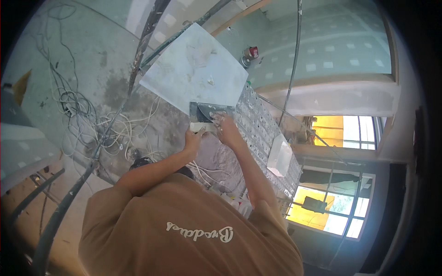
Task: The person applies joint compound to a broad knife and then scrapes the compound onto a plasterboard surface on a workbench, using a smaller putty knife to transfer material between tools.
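My left hand (195,140) is closed on a rectangular dark tool (193,109) with a whitish, plaster-coated lower edge, apparently a pan or board. My right hand (224,126), its fingers smeared with white, is closed on a dark scraper blade (204,112) lying over that tool. Just beyond both hands is a large pale square board (184,64) with smudges and a small pale lump.
A perforated metal plank (251,115) runs along the right, bearing a white block (278,156). Scaffold poles (146,39) cross both sides. Tangled cables (83,115) lie on the dusty floor (115,64). Plasterboard walls (331,50) and lit windows (329,130) stand to the right.
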The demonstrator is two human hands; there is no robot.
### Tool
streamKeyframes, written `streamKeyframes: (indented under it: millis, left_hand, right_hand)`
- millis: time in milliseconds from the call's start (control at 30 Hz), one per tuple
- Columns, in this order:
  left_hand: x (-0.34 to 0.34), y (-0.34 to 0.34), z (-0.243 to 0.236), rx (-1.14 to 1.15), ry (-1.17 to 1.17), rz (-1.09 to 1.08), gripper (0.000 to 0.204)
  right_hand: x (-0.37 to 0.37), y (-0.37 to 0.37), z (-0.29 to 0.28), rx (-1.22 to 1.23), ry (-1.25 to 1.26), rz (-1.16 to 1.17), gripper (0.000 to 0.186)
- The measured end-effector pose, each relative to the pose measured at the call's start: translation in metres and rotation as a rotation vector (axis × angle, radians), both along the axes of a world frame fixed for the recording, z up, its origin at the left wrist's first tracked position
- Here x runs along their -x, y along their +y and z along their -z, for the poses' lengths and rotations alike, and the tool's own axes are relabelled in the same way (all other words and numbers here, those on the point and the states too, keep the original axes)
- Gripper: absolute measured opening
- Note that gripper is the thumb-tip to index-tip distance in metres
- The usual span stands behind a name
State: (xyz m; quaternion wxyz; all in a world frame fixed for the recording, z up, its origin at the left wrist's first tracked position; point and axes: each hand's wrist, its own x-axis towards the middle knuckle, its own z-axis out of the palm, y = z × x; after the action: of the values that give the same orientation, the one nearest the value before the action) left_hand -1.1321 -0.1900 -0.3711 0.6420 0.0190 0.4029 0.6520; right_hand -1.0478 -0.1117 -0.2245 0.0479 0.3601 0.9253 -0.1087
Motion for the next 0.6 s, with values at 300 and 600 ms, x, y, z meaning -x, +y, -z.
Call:
streamKeyframes:
  millis: [300,600]
  left_hand:
    - [0.004,0.000,-0.011,-0.032,-0.157,-0.045,0.020]
    - [0.001,-0.001,-0.010,-0.034,-0.112,-0.090,0.018]
  right_hand:
    - [0.008,0.005,0.000,-0.020,0.032,0.065,0.046]
    - [-0.002,0.006,-0.003,0.026,0.078,0.032,0.043]
